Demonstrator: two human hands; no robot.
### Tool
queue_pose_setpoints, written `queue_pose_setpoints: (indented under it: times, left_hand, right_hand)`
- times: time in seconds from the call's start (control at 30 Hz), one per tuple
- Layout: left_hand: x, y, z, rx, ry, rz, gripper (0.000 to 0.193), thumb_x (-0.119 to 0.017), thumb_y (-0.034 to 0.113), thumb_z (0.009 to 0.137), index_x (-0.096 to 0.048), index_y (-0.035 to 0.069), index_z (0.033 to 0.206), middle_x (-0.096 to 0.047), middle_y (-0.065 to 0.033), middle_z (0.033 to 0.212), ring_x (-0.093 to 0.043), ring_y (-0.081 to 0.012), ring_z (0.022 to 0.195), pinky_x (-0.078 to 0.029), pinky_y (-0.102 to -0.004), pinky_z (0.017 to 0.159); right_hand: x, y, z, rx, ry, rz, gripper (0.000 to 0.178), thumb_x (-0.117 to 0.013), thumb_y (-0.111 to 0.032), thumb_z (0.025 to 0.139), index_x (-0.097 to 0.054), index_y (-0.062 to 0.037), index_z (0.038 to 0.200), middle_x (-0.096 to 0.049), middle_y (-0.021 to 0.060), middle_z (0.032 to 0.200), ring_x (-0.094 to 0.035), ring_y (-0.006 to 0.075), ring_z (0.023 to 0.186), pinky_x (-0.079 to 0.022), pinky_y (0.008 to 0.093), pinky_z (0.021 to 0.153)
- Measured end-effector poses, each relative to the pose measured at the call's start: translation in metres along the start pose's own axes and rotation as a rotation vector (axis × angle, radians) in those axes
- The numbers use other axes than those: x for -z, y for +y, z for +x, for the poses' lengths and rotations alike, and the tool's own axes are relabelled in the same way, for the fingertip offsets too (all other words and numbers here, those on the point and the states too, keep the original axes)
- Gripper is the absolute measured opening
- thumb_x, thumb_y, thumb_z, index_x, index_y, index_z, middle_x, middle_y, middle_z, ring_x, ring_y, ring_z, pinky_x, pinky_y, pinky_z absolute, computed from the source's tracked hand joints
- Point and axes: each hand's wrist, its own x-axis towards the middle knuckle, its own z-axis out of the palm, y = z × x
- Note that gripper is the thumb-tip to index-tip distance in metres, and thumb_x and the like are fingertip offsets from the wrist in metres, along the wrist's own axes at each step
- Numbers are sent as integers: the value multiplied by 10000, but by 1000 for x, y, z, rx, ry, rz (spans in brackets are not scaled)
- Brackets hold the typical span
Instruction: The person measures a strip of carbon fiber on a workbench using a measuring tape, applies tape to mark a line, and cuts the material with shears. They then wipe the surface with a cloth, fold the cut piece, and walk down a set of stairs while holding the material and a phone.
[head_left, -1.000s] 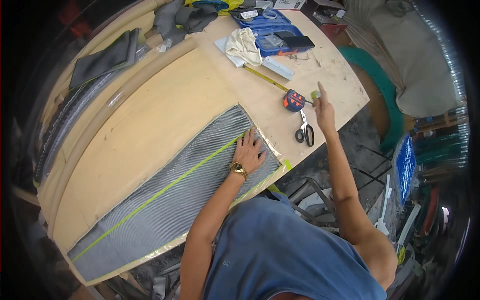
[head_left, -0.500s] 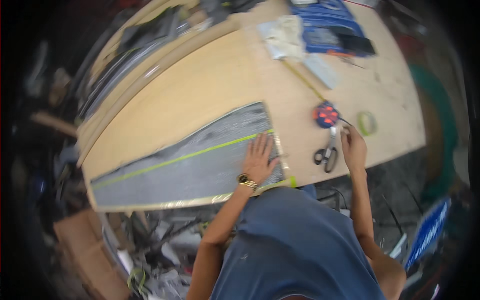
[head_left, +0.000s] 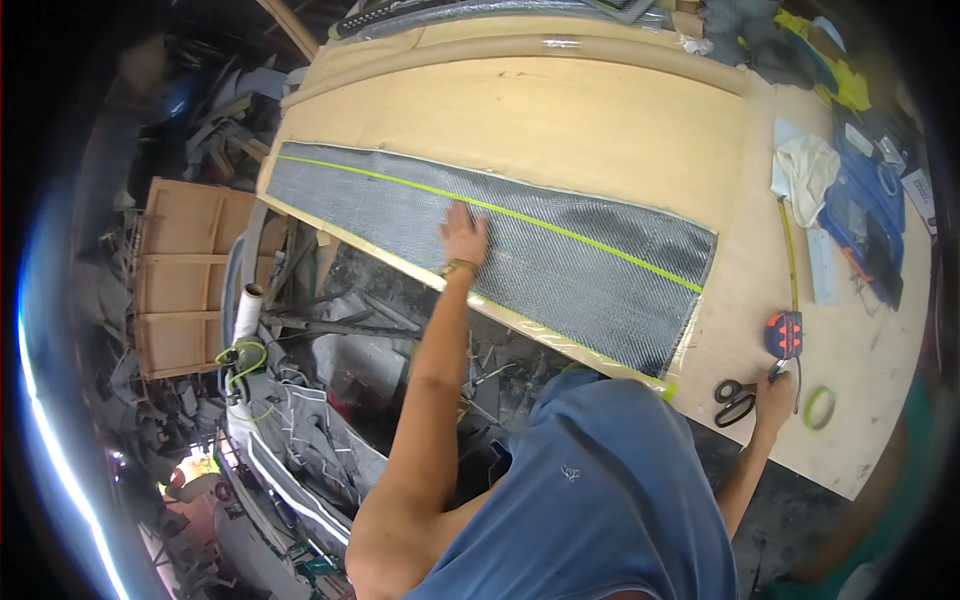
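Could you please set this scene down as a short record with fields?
Left hand: palm down on the grey woven sheet, fingertips near its bright green strip
Right hand: at the blades of the black-handled scissors; whether it grips them is unclear
Tape measure: beside the right hand, yellow blade drawn out toward the white cloth
Green tape roll: on the table, right of the right hand
Far right of table: open blue case
Far edge: long brown tube
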Motion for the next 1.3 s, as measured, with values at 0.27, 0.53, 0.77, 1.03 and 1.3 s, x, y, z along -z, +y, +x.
queue_pose_setpoints:
  times: [0.27,0.53,0.77,1.03,1.3]
  left_hand:
    - [-16,17,24,-109,53,22,757,-354,532,962,-260,-21,1470,-211,-215,1548,-203,-370,1429,-153,-521,1153]
    - [-39,131,-26,-390,78,-55,689,-397,506,961,-316,50,1471,-209,-173,1560,-192,-377,1433,-121,-571,1146]
    - [-36,234,-127,-684,0,-136,634,-491,492,927,-403,135,1444,-258,-162,1545,-227,-376,1421,-141,-611,1126]
    - [-29,302,-186,-829,-161,-194,597,-475,465,939,-402,160,1446,-249,-150,1549,-226,-359,1423,-157,-585,1128]
    - [26,241,-286,-9,-278,-663,296,-589,321,924,-652,46,1014,-655,-146,993,-636,-217,836,-493,-377,699]
  right_hand:
    - [38,27,-53,-115,-348,539,245,-566,-248,831,-573,-3,834,-593,132,669,-605,245,633,-470,385,593]
    - [71,-26,-130,-425,-199,1703,226,-578,-212,881,-516,-67,1043,-506,28,734,-516,156,685,-433,311,657]
    - [86,-10,-133,-175,-573,1490,202,-634,-210,905,-610,-23,977,-644,84,845,-613,182,824,-467,292,766]
    - [124,14,-68,69,-1169,1176,173,-677,-112,849,-626,-4,974,-666,87,858,-620,165,786,-481,318,756]
    - [107,-25,9,440,-1271,1170,659,-617,-426,834,-472,25,1292,-536,44,965,-506,121,917,-390,266,841]
